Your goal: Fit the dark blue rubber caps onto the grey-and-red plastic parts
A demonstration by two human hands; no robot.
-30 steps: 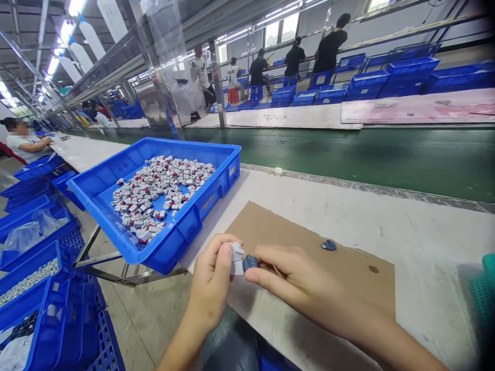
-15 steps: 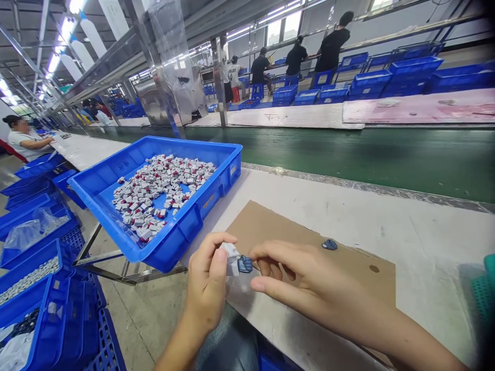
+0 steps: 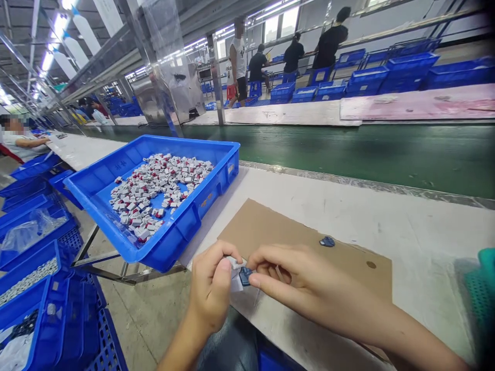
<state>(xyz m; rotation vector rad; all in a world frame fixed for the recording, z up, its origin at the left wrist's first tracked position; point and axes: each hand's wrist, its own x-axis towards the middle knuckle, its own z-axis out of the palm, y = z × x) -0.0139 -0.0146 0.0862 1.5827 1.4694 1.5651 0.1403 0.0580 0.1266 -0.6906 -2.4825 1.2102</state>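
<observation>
My left hand (image 3: 211, 291) is closed around a small white plastic block (image 3: 236, 283), held just over the near edge of the table. Joined to or pressed against the block's right side is a dark blue toy hand (image 3: 245, 276) with moulded fingers. The thumb and forefinger of my right hand (image 3: 305, 281) pinch this blue piece from the right. How the two parts meet is partly hidden by my fingers. A second dark blue toy hand (image 3: 327, 241) lies on the far edge of a brown cardboard sheet (image 3: 278, 226).
To the left, a blue tray (image 3: 201, 211) holds many white and red small parts. Beyond the table runs a green conveyor belt (image 3: 348, 154). Stacked blue crates (image 3: 73, 314) stand on the floor at left. A metal post (image 3: 214, 82) rises beyond the belt; several people work farther off.
My right thumb and forefinger have closed onto the blue toy hand, which was slightly apart from them. Both hands sit slightly lower. A person in the background has stepped into view beside the post.
</observation>
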